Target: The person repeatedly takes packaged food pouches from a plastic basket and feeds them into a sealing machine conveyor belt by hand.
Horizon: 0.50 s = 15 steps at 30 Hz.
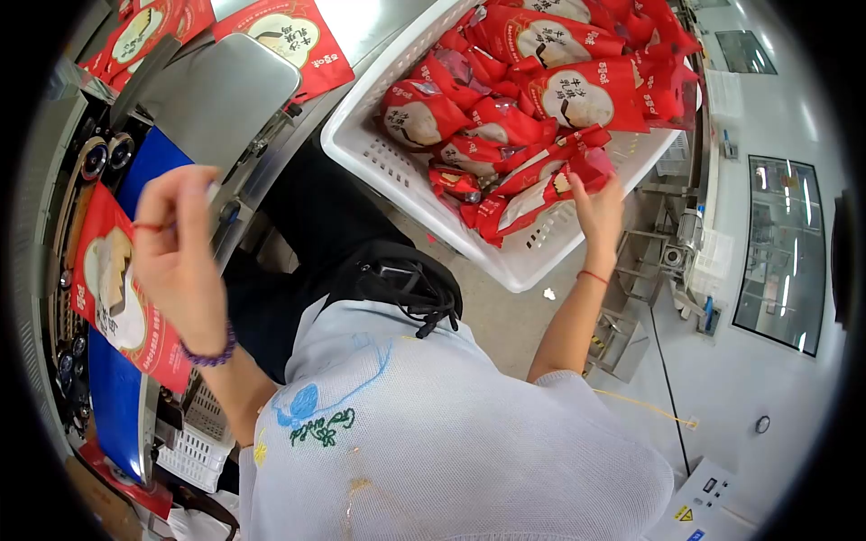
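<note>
My right hand (600,216) is at the near right side of a white plastic basket (523,270), its fingers closed on the end of a red snack bag (534,200). That bag lies slanted on other filled red bags (577,95) with cream label patches. On the other side, my left hand (180,243) is raised near a blue conveyor belt (117,397), fingers loosely bent and apart, with nothing visible in it. Beside and partly behind this hand, a red bag (131,298) with a cream oval label rests on the belt machine.
A metal plate (225,86) adjoins the belt, with flat red bags (284,41) on the steel table behind it. Rollers line the machine's left side. Below stands a small white basket (194,455). Metal frames (672,257) stand along the right wall.
</note>
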Each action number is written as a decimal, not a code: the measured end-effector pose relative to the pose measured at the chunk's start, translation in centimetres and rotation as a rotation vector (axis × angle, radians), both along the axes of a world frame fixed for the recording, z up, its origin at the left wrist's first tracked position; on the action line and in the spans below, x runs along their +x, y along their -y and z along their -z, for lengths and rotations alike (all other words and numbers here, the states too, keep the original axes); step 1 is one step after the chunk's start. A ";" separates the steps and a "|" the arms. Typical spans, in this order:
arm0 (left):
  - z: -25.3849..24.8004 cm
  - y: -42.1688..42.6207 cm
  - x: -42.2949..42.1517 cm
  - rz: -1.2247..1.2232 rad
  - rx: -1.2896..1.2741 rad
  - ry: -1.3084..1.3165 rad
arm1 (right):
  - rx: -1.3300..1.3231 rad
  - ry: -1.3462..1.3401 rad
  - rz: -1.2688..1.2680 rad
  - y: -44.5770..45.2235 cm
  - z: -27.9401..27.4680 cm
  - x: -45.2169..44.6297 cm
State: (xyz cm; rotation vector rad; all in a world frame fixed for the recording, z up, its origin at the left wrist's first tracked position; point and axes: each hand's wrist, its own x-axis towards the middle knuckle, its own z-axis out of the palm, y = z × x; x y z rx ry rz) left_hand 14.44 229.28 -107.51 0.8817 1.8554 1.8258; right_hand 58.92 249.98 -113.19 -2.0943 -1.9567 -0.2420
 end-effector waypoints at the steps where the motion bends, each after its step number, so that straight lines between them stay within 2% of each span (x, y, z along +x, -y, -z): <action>1: -0.4 -0.6 1.3 0.049 0.011 0.009 | 0.001 -0.008 0.002 0.6 0.1 -0.5; 3: 0.4 -0.7 1.7 0.200 -0.014 -0.087 | -0.160 -0.280 -0.108 1.2 -0.8 -3.8; 4: 0.3 -0.7 2.0 0.214 -0.053 -0.057 | -0.188 -0.419 -0.259 2.1 -2.6 -6.3; 5: 0.0 -0.8 2.3 0.233 -0.097 -0.030 | -0.202 -0.432 -0.280 2.7 -4.2 -7.7; 7: 0.3 -1.1 1.8 0.306 -0.133 -0.179 | -0.213 -0.701 -0.711 3.5 -7.3 -10.5; 9: 1.8 -1.9 1.7 0.380 0.043 -0.188 | -0.388 -1.136 -0.812 5.3 -10.9 -13.4; 11: 2.1 -2.7 1.9 0.489 0.154 -0.133 | -0.581 -1.140 -0.954 5.8 -12.8 -15.0; 13: 2.2 -2.8 2.0 0.638 0.299 0.063 | -0.843 -1.335 -1.183 5.6 -12.4 -17.7; 14: 2.2 -2.3 2.5 0.664 0.323 0.421 | -0.671 -1.185 -1.285 5.0 -12.2 -19.6; 15: 1.6 -1.3 1.5 0.627 0.196 0.414 | -0.654 -1.325 -1.193 5.4 -11.9 -22.3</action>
